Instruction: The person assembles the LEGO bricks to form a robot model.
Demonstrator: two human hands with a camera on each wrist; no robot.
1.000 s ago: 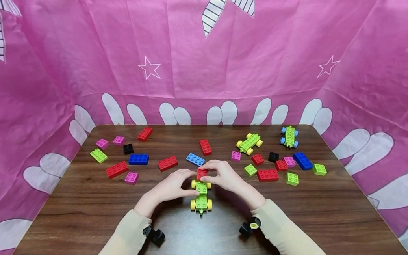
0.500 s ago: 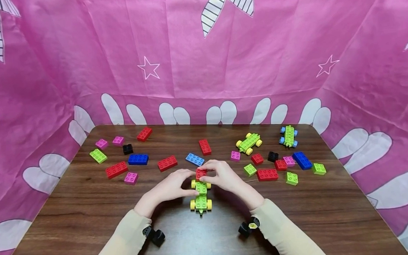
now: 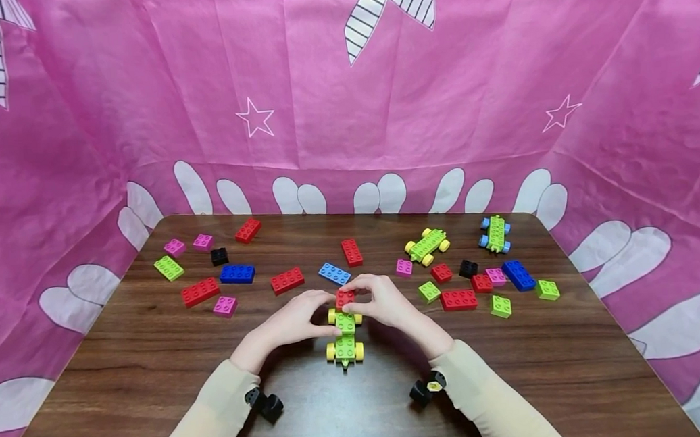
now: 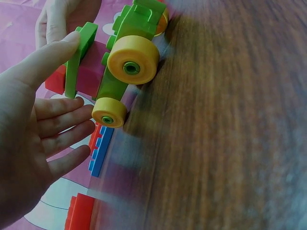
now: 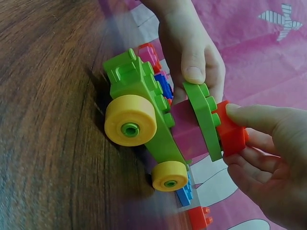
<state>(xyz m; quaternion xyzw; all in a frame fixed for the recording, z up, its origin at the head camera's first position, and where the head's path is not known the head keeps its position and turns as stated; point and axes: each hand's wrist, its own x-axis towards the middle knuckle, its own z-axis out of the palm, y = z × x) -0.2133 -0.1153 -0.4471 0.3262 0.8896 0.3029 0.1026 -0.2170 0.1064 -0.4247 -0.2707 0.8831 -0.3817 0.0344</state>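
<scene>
A green toy car base [image 3: 345,349] with yellow wheels stands on the table in front of me. In the right wrist view, a pink brick [image 5: 187,130] sits on its studs at one end, with a flat green brick [image 5: 203,123] across the pink one. A red brick [image 5: 227,128] is at the top of this stack. My right hand [image 3: 380,302] pinches the red brick between thumb and fingers. With its thumb at the near end of the flat green brick and fingertips by the other end, my left hand [image 3: 293,319] holds that brick.
Beyond my hands lie a light blue brick [image 3: 334,273] and several red bricks. Two more car bases stand at the back right, one with yellow wheels [image 3: 427,243], one with blue wheels [image 3: 497,234]. Loose bricks are scattered left and right on the wooden table [image 3: 123,370].
</scene>
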